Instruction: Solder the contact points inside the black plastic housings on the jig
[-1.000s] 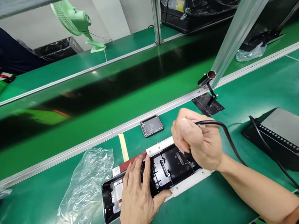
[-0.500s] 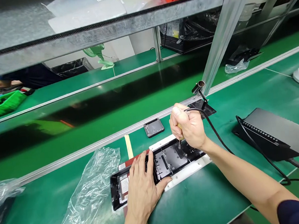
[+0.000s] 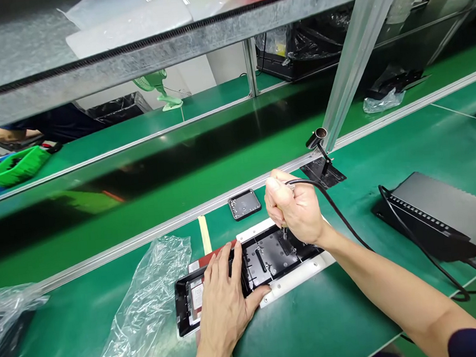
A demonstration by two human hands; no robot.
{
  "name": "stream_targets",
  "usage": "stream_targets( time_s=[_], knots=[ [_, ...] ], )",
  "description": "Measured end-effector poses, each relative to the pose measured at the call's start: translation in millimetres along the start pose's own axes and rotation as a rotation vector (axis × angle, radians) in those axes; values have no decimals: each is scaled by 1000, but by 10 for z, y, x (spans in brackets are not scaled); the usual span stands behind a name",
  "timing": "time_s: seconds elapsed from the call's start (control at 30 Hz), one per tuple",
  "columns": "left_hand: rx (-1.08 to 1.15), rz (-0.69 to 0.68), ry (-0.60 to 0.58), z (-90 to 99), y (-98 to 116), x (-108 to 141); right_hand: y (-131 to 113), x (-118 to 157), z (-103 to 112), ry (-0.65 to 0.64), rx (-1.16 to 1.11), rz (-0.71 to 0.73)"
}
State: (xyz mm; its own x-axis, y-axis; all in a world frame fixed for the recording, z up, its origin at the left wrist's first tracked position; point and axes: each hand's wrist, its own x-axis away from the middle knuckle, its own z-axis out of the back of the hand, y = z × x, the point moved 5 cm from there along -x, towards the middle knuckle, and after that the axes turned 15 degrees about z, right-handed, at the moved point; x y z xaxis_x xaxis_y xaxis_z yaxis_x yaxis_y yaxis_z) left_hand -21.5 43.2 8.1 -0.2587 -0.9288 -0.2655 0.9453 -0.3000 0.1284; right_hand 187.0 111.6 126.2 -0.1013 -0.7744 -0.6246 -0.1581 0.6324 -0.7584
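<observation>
My right hand (image 3: pixel 294 206) is closed in a fist round an upright corded tool (image 3: pixel 285 232). The tool's metal tip points down into a long black plastic housing (image 3: pixel 272 261); whether it touches cannot be told. Most of the handle is hidden by my fingers, and a black cord leaves over the top. My left hand (image 3: pixel 225 296) lies flat across the housing, fingers spread, thumb on the white strip of a fixture (image 3: pixel 300 277). Left of that hand, the housing's end shows a pale label. A small black tray (image 3: pixel 244 204) with tiny shiny parts sits behind the housing.
A metal tube holder (image 3: pixel 316 137) stands by the upright post (image 3: pixel 350 63). Clear plastic film (image 3: pixel 144 303) lies at left, beside a strip of yellow tape (image 3: pixel 205 234). At right is a black and grey box (image 3: pixel 444 210) with cords. A shelf edge (image 3: pixel 160 52) crosses above.
My right hand and the tool have shifted slightly left and down along the housing. My left hand stays on the housing. The view has turned a little.
</observation>
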Motion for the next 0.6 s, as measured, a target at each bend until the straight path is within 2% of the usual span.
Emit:
stream_targets(
  time_s=[0.27, 0.5, 0.6],
  knots=[
    [22, 0, -22, -5, -27, 3, 5, -3, 1, -22, 32, -17],
    [76, 9, -40, 1, -39, -10, -86, 10, -10, -76, 96, 52],
    [150, 19, -10, 43, -45, -11, -77, 7, -14, -83, 99, 51]
  ],
)
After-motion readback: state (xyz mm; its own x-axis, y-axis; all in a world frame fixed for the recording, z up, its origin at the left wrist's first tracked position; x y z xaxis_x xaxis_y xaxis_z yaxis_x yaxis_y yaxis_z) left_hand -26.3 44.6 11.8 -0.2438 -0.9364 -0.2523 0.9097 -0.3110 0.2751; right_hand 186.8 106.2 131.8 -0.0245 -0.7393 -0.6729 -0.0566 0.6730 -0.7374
